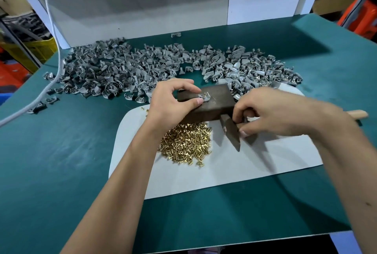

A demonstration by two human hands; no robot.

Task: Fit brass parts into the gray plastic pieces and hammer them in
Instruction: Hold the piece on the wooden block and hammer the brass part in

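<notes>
A dark metal block [214,103] lies on a white sheet [234,164] in the middle of the green table. One gray plastic piece [205,97] with a brass part in it sits on top of the block. My left hand [173,101] pinches this piece between thumb and forefinger. My right hand [273,111] grips a hammer near its dark head [231,133], which points down at the sheet just right of the block. The wooden handle's end [358,114] sticks out past my right wrist. A heap of small brass parts [186,143] lies on the sheet in front of the block.
A wide pile of gray plastic pieces [142,70] spreads across the table behind the block, from left to right. A white cable [51,82] runs down the left side. A white panel [142,9] closes off the back. The green table [61,151] ends near me.
</notes>
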